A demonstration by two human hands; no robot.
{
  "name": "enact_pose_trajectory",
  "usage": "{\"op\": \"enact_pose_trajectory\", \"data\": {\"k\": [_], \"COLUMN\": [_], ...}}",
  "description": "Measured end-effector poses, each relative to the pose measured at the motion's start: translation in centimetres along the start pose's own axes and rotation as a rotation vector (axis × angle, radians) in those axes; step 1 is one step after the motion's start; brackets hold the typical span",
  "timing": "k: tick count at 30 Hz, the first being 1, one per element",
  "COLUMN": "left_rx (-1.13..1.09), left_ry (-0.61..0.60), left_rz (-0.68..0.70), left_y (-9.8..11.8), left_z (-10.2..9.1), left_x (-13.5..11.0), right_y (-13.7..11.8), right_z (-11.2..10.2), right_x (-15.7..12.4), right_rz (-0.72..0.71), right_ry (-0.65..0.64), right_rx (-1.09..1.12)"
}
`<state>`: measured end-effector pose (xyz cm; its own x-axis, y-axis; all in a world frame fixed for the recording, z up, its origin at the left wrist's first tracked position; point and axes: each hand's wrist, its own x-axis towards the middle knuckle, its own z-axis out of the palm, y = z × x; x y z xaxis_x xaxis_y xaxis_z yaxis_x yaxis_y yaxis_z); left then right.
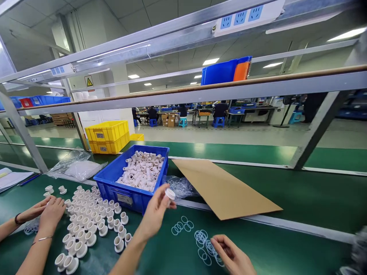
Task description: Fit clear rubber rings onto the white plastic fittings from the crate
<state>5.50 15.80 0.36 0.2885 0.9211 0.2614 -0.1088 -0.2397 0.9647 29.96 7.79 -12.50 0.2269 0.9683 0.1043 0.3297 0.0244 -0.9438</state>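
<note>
My left hand [155,214] is raised in front of the blue bin, closed on a white flanged plastic fitting [170,194] with its round end showing. Low on the right, the fingers of my right hand [233,254] are curled together at the edge of a pile of thin pale rings [202,238]. Whether a ring is pinched there is hidden. A few more loose rings [183,224] lie to the left of that pile. Many white flanged fittings [88,217] stand on the green table, left of my left arm.
A blue bin [123,196] full of small white fittings stands behind, with a cardboard sheet [226,187] right of it. At the left, a co-worker's two hands [51,210] work beside the fittings. Clear plastic bags [82,168], yellow crates [109,137] and a shelf frame [318,131] are farther back.
</note>
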Motion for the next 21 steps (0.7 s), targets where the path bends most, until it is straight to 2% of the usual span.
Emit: {"op": "enact_pose_trajectory", "data": {"k": [4, 7, 10, 13, 16, 18, 21], "left_rx": [-0.22, -0.332, -0.253, -0.077, 0.08, 0.18, 0.31], "left_ry": [-0.173, -0.206, -0.193, -0.181, -0.223, -0.229, -0.175], "left_rz": [-0.211, -0.301, -0.364, -0.384, -0.322, -0.278, -0.234], "left_y": [-3.5, -7.1, -9.3, -9.5, -8.8, -8.2, -7.3], "left_z": [3.9, 5.8, 6.7, 6.7, 6.2, 5.9, 5.5], "left_x": [-4.6, -6.2, -6.9, -7.3, -7.5, -7.4, -7.2], "right_y": [0.0, -0.4, -1.3, -2.1, -2.5, -2.6, -2.7], "right_z": [0.4, 0.3, 0.4, 0.6, 0.9, 1.1, 1.3], "right_x": [0.1, 0.0, -0.3, -0.8, -1.3, -1.7, -2.2], "right_rz": [0.026, 0.026, -0.015, -0.06, -0.097, -0.135, -0.221], "right_ry": [-0.011, -0.02, -0.035, -0.089, -0.165, -0.205, -0.231], "right_rx": [0.234, 0.266, 0.232, 0.22, 0.211, 0.146, 0.016]}}
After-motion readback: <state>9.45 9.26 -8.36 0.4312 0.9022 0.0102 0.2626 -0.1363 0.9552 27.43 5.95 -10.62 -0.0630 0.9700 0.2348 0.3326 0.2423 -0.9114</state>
